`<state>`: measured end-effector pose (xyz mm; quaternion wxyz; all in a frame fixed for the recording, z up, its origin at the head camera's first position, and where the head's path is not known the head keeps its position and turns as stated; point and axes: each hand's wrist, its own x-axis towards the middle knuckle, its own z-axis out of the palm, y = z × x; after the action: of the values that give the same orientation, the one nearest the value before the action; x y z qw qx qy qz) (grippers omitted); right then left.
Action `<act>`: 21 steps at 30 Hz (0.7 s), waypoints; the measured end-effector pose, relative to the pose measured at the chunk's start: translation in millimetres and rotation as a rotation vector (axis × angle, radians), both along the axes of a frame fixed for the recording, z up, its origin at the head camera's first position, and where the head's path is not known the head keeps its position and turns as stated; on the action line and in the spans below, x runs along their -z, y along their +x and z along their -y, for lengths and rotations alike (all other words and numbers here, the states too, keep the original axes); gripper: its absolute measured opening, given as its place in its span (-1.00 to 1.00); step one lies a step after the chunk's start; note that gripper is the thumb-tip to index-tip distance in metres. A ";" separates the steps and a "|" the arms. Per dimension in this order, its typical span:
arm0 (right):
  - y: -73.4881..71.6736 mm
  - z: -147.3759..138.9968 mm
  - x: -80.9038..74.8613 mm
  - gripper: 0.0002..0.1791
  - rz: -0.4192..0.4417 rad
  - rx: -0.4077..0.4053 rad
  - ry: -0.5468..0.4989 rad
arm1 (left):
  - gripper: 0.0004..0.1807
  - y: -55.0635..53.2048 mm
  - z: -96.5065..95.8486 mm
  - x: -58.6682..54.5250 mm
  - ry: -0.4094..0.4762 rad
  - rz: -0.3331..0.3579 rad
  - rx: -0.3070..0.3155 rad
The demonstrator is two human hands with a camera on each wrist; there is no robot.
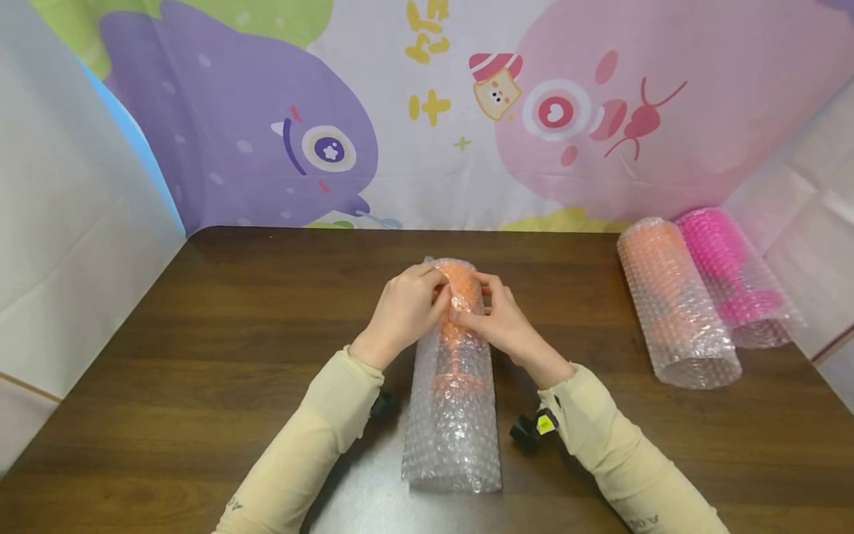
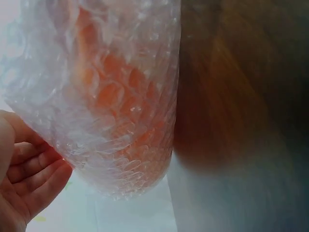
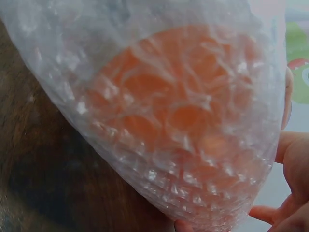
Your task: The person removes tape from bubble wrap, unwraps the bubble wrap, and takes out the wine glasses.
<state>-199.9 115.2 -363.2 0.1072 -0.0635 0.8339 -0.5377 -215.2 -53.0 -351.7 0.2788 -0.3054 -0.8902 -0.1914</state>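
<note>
An orange goblet wrapped in clear bubble wrap [image 1: 454,378] lies lengthwise on the brown table [image 1: 200,356], its bowl end pointing away from me. My left hand [image 1: 405,311] and right hand [image 1: 497,315] both grip the far end of the roll, fingers curled onto the wrap over the orange bowl. The left wrist view shows the bubble-wrapped goblet [image 2: 116,106] close up with my fingers [image 2: 34,169] beside it. In the right wrist view the wrapped orange bowl [image 3: 178,111] fills the frame, fingertips [image 3: 289,159] at its right edge.
Two other bubble-wrapped goblets lie at the right back of the table: an orange one [image 1: 677,304] and a pink one [image 1: 734,274]. A cartoon-printed backdrop [image 1: 427,111] walls the table at the back and white panels at the sides.
</note>
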 end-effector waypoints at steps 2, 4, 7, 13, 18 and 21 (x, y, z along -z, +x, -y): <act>0.0 -0.3 0.1 -0.13 0.004 0.000 0.001 | -0.86 -0.3 0.8 -0.1 0.026 0.019 0.009; -0.2 -0.6 0.2 -0.13 0.009 0.000 0.002 | -0.85 -0.6 1.4 -0.2 0.047 0.028 0.012; -0.8 -0.7 0.6 -0.13 0.013 0.000 -0.002 | -0.83 -1.3 2.6 -0.3 0.079 0.041 0.018; -1.2 -0.8 1.3 -0.13 0.015 -0.002 -0.021 | -0.84 -1.4 4.7 -1.9 0.117 0.055 0.019; -1.5 -0.6 1.6 -0.14 0.011 -0.003 -0.031 | -0.83 -0.5 5.9 -6.8 0.163 0.073 0.027; -1.5 -0.4 1.6 -0.14 0.013 -0.003 -0.040 | -0.82 -0.9 8.0 -11.9 0.209 0.059 0.016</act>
<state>-201.4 115.6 -364.8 0.1120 -0.0632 0.8221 -0.5546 -216.1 -61.0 -339.8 0.2811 -0.2758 -0.8708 -0.2941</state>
